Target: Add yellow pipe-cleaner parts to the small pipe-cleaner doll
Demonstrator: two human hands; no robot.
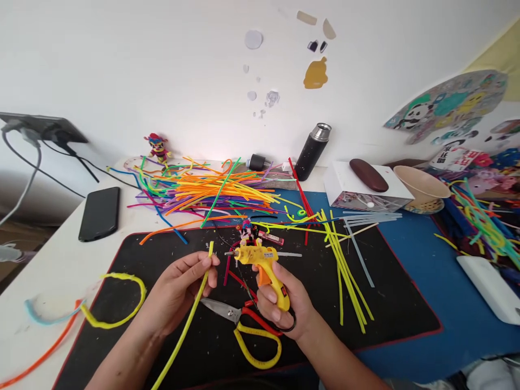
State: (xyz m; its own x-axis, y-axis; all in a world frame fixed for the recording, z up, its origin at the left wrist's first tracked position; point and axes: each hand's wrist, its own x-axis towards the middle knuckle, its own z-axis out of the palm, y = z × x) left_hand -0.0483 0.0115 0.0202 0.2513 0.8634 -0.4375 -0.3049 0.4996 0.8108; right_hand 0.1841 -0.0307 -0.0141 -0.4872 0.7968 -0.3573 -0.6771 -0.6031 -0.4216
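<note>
Between the thumb and fingers of my left hand is a yellow pipe cleaner, its short end pointing up and its long tail running down toward me. My right hand is wrapped round the handle of a yellow hot glue gun with an orange trigger. The gun's nozzle points left, a little apart from the pipe cleaner's tip. A clear glue stick sticks out of its back. Below and between my hands lie scissors with one red and one yellow handle, on the black mat.
A pile of coloured pipe cleaners lies along the wall. Several yellow pipe cleaners rest right of the gun. At the back stand a black flask and a white box. A phone lies left, near a curled yellow strip.
</note>
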